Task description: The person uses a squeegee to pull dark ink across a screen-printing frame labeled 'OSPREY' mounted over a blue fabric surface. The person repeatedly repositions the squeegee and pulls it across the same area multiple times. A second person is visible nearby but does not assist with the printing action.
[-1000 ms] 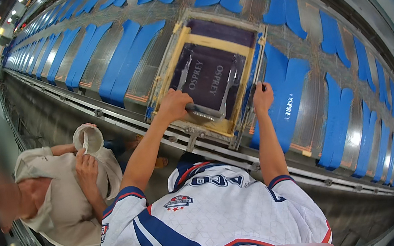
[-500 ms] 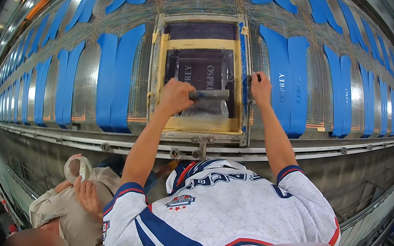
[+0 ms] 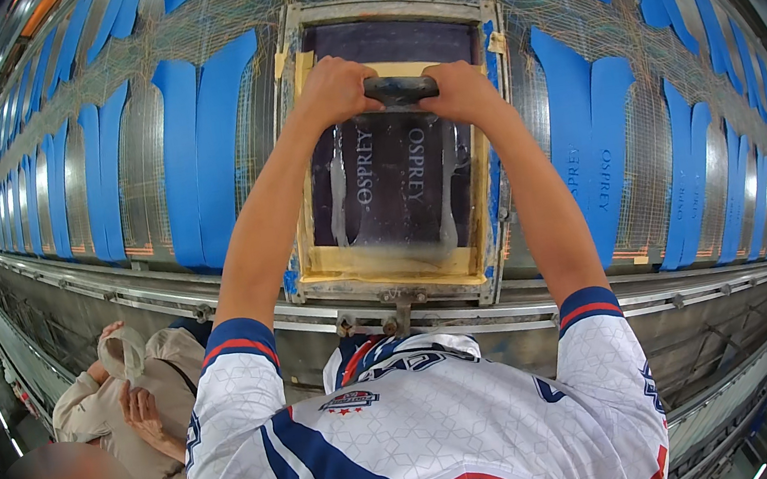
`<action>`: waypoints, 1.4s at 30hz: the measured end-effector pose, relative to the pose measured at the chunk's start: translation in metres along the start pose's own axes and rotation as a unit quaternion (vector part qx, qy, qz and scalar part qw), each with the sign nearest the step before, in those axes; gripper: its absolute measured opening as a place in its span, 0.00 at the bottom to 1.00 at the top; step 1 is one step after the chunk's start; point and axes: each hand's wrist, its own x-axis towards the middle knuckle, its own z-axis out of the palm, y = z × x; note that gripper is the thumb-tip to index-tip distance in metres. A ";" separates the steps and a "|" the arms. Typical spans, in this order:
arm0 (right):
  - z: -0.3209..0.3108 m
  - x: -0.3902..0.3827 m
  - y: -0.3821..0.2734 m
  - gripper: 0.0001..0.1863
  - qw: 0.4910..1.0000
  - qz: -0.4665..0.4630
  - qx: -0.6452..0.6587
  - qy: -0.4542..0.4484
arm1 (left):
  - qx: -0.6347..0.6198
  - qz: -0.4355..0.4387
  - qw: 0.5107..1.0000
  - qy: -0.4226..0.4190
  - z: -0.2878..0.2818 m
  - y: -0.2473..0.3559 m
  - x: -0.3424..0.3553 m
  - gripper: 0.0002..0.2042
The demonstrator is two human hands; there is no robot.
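A screen-printing frame (image 3: 390,5) lies flat on the long table in front of me, its inner edges lined with yellowish tape. Its dark mesh (image 3: 393,165) carries light lettering and whitish, wet-looking streaks. Across the far part of the mesh is a squeegee (image 3: 402,90) with a dark bar handle. My left hand (image 3: 335,92) is closed round its left end, and my right hand (image 3: 466,91) grips the right end. The squeegee's lower edge is partly hidden by its handle and my hands.
Paired blue cut pieces (image 3: 187,169) line the table in rows; those just right of the frame, such as the printed blue piece (image 3: 618,128), bear light lettering. A metal rail (image 3: 627,295) follows the table's near edge. A person in a beige top (image 3: 165,393) is close by at lower left.
My left hand has carried the squeegee from the near part of the mesh to the far part. My right hand has left the frame's right side and now holds the squeegee too.
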 end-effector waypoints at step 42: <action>0.078 -0.159 -0.047 0.18 0.982 -0.012 0.171 0.073 | -0.005 0.053 0.994 0.096 0.069 0.070 -0.208 0.13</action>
